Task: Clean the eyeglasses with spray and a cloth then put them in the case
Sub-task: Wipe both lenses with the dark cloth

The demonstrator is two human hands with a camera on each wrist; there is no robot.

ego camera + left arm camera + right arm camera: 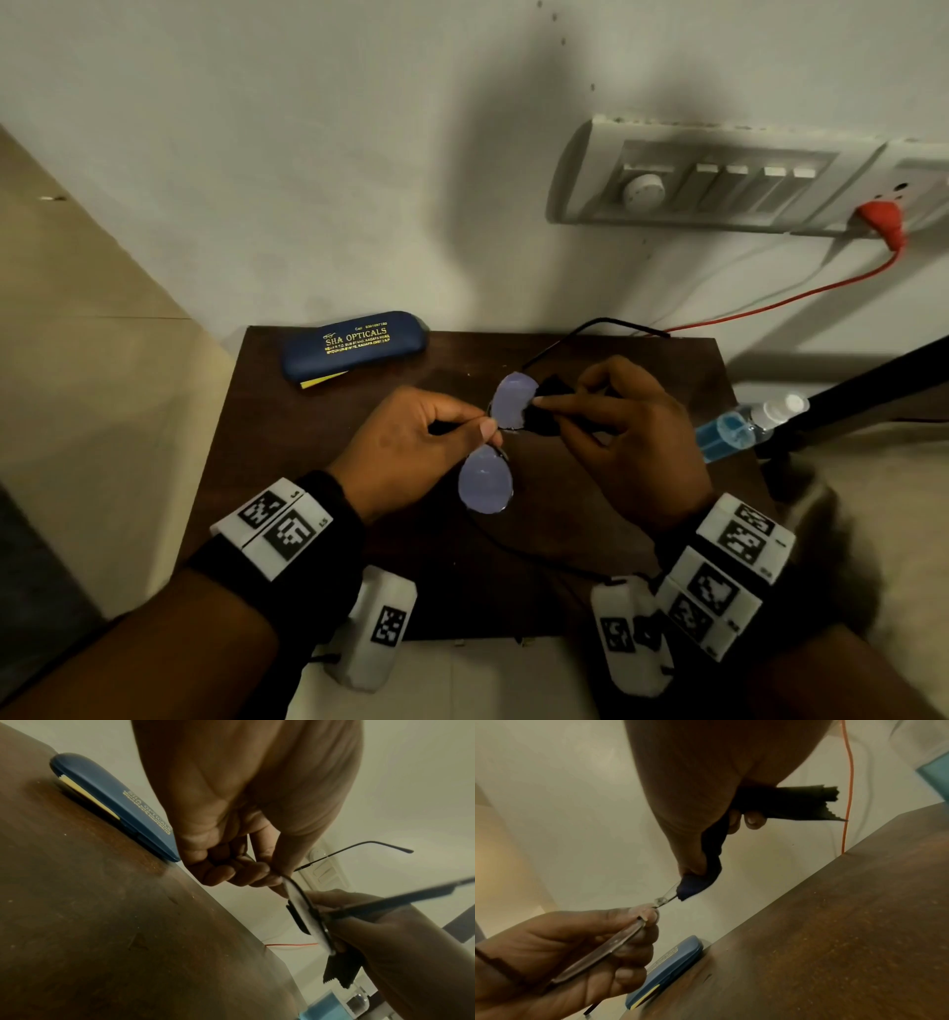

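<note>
Thin-framed eyeglasses point(487, 484) with bluish lenses hang above the dark wooden table point(318, 452), temples unfolded. My left hand point(411, 447) pinches the frame at the bridge between thumb and fingers point(252, 870). My right hand point(631, 431) grips a dark cloth point(547, 406) and pinches it over the far lens point(511, 401); the cloth point(695, 884) wraps the lens edge, its loose end point(808, 803) sticking out behind the fingers. A shut blue eyeglass case point(354, 342) lies at the table's back left. A spray bottle point(744, 424) of blue liquid lies at the right edge.
A yellow slip point(323, 381) peeks from under the case. A red cable point(770, 303) runs from a wall switchboard point(719, 180) down behind the table. A black pole point(862, 390) slants at the right beside the bottle. The wall stands directly behind the table.
</note>
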